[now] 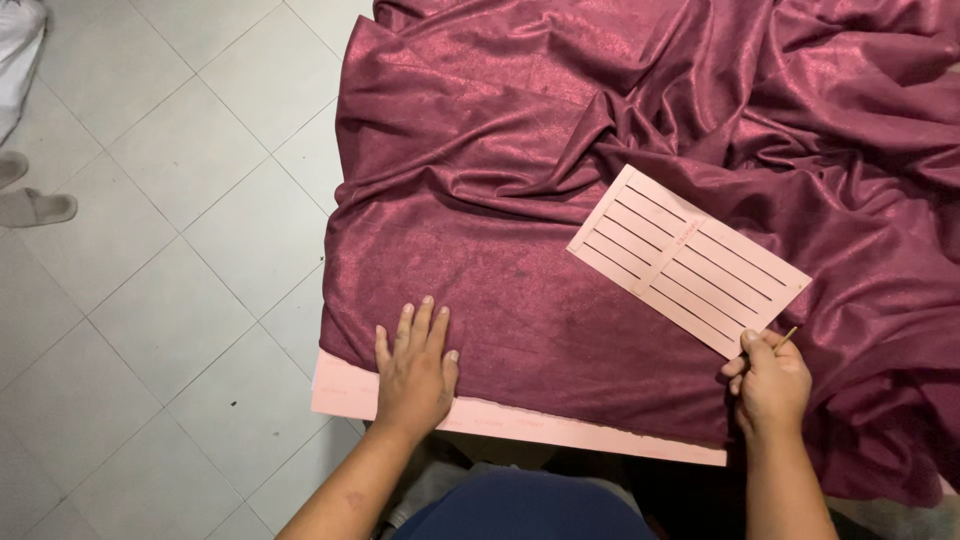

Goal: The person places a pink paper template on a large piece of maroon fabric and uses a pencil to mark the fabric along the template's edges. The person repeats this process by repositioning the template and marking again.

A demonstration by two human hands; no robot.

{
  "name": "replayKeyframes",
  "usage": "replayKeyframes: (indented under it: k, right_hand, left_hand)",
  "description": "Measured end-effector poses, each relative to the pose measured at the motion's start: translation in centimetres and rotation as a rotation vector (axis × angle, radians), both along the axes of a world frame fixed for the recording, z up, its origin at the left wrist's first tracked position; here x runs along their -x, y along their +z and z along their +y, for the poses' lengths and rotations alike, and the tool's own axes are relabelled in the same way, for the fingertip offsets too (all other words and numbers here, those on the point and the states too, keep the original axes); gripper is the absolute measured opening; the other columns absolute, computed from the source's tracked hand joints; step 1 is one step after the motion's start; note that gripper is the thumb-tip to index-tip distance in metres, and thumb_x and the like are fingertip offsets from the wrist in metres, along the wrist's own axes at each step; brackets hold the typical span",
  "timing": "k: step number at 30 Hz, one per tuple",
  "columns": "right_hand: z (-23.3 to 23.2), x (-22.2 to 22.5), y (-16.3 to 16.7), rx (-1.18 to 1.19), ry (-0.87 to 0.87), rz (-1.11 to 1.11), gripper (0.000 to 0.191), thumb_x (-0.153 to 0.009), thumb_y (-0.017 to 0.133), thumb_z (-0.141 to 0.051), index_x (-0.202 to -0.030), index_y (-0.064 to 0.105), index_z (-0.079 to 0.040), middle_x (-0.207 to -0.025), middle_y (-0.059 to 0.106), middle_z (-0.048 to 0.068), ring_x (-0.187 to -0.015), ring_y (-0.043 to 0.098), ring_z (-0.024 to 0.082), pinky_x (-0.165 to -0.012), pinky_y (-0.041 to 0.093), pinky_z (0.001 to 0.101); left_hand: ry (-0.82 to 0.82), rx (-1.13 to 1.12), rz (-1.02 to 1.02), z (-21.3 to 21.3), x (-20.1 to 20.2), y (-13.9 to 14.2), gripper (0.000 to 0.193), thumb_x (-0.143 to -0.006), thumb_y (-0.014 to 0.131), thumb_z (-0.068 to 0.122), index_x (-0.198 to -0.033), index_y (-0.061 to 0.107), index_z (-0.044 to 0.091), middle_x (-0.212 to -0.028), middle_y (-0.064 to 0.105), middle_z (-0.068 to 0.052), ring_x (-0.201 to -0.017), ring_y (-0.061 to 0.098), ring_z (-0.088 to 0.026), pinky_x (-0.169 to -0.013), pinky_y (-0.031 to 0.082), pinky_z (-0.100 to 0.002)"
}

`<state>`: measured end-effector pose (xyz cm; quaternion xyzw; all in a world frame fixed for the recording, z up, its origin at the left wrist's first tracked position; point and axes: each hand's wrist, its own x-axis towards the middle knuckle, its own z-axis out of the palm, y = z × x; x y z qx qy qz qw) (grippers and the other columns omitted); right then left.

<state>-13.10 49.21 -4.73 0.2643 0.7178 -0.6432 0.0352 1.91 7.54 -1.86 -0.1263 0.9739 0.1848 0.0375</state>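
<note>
So this looks like the marking-out stage on a piece of cloth. A big maroon fabric [560, 200], shiny and heavily rumpled toward the far side, is draped over a pink board [520, 418] that serves as the surface; only the board's near edge and near-left corner are left showing.

The left hand [415, 372] is laid flat with fingers spread, pressed down on the fabric right at the near-left corner, palm over the cloth's edge where it meets the board. The stretch of fabric between the two hands is kept fairly smooth that way.

The right hand [770, 385] is closed around a thin stick-like tool [788, 337], maybe a pencil or chalk holder, hard to tell which. Its tip is held just at the near corner of a pink slotted card [688, 260], a template with two columns of long dark slits, which is laid at an angle on the fabric toward the near-right side.

As a judgement: the template is being positioned, and nothing appears marked yet. What's called for next is the card being held steady while the tool is run along a slit or an edge, and the cloth being kept taut, since the wrinkles beside the card could easily throw a line off.

A tiled floor [150, 250] is seen to the left, with somebody's sandalled foot [35, 207] at the far-left edge.
</note>
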Motion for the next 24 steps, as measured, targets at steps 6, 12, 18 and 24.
replayKeyframes:
  k: [6, 12, 18, 24]
  right_hand:
    - [1.0, -0.4, -0.3, 0.117, 0.026, -0.012, 0.01, -0.103, 0.063, -0.012, -0.109, 0.058, -0.007, -0.074, 0.06, 0.0, -0.051, 0.053, 0.006, -0.041, 0.037, 0.0194]
    - [1.0, -0.6, -0.7, 0.1, 0.007, -0.012, 0.009, -0.104, 0.063, -0.013, -0.108, 0.058, -0.007, -0.07, 0.058, 0.0, -0.048, 0.05, 0.007, -0.04, 0.035, 0.0194]
    - [0.8, -0.8, -0.9, 0.089, -0.012, -0.027, 0.009, -0.103, 0.063, -0.014, -0.107, 0.058, -0.008, -0.067, 0.057, 0.001, -0.045, 0.048, 0.007, -0.038, 0.033, 0.0196]
    - [1.2, -0.9, -1.5, 0.14, 0.014, -0.001, 0.012, -0.104, 0.063, -0.015, -0.109, 0.06, -0.004, -0.07, 0.06, 0.0, -0.046, 0.05, 0.005, -0.038, 0.034, 0.0186]
  left_hand:
    - [-0.296, -0.081, 0.098, 3.6, 1.8, -0.1, 0.058, -0.094, 0.061, 0.035, -0.146, 0.051, 0.012, -0.159, 0.036, -0.013, -0.149, 0.029, -0.034, -0.119, 0.014, -0.065]
    - [-0.401, -0.079, 0.145, 6.7, 1.2, -1.3, 0.062, -0.096, 0.058, 0.041, -0.149, 0.049, 0.011, -0.161, 0.035, -0.016, -0.149, 0.029, -0.035, -0.118, 0.015, -0.065]
    - [-0.378, -0.05, 0.105, 5.7, -1.5, -2.1, 0.063, -0.097, 0.057, 0.042, -0.15, 0.048, 0.01, -0.161, 0.039, -0.01, -0.148, 0.033, -0.029, -0.12, 0.018, -0.055]
    - [-0.359, 0.002, 0.104, 6.1, -1.6, -2.8, 0.061, -0.094, 0.057, 0.041, -0.148, 0.05, 0.013, -0.158, 0.042, -0.007, -0.147, 0.035, -0.027, -0.12, 0.02, -0.054]
